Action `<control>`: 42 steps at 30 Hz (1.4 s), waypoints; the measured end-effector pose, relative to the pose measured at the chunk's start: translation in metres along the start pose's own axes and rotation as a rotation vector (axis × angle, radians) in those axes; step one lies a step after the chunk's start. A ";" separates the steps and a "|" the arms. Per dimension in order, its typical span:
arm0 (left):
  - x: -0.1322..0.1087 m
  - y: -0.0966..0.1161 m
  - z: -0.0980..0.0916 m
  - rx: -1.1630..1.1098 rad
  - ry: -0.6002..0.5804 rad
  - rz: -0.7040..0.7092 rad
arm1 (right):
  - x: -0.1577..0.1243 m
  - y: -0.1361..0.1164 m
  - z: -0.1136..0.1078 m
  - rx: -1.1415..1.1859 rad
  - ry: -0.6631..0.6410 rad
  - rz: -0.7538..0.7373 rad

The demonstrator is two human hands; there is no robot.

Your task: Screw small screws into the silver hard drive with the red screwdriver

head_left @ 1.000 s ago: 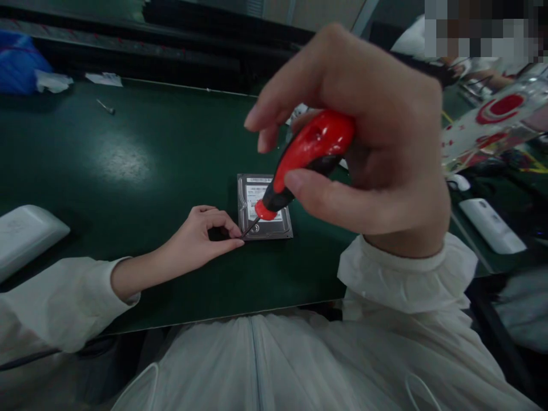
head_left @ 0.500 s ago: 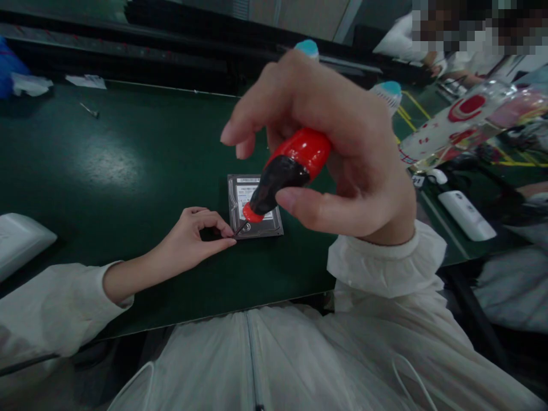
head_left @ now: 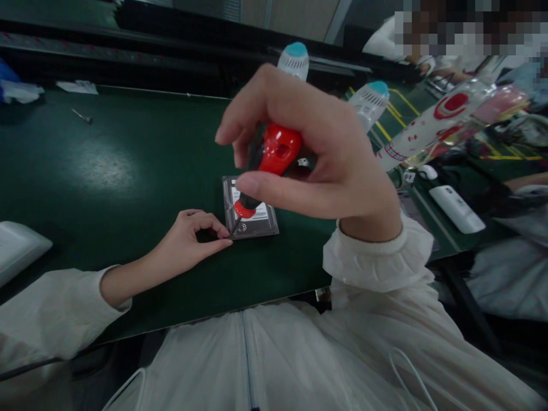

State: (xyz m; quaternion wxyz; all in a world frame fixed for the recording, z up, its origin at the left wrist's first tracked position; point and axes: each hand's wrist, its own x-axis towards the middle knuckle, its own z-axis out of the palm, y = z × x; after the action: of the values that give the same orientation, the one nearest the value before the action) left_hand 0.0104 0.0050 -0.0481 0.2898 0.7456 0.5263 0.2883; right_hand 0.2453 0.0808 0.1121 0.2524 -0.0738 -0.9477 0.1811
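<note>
A hard drive [head_left: 262,229] with a white label lies on the green table. In my right hand [head_left: 329,154] is a screwdriver [head_left: 280,149] with a red and black handle, tilted so its thin shaft points down at the drive's near left corner. My right thumb presses on the handle's side, and the index finger curls over beyond it. At that same corner, my left hand [head_left: 188,237] is closed in a pinch, thumb and index finger beside the screwdriver tip. Whether a screw is under the tip is hidden by the fingers.
A small metal-tipped tool [head_left: 82,116] lies at the far left of the table [head_left: 141,142]. A white device [head_left: 19,248] sits at the left edge. Behind my right hand stand two blue-capped white bottles [head_left: 294,61]. A clear decorated bottle [head_left: 432,123] and a white handheld object [head_left: 457,209] are rightward.
My right hand has turned the screwdriver, and its handle now stands steeper, with the thumb further over it. The left hand keeps its pinch at the drive's corner. The whole view has shifted slightly.
</note>
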 end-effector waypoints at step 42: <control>-0.001 0.000 0.001 -0.004 0.021 0.010 | 0.009 0.004 0.002 0.011 0.011 0.050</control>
State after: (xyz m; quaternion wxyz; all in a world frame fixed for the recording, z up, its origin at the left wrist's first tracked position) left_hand 0.0113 0.0039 -0.0487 0.2843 0.7445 0.5251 0.2987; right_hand 0.2370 0.0862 0.1127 0.2535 -0.0968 -0.9431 0.1923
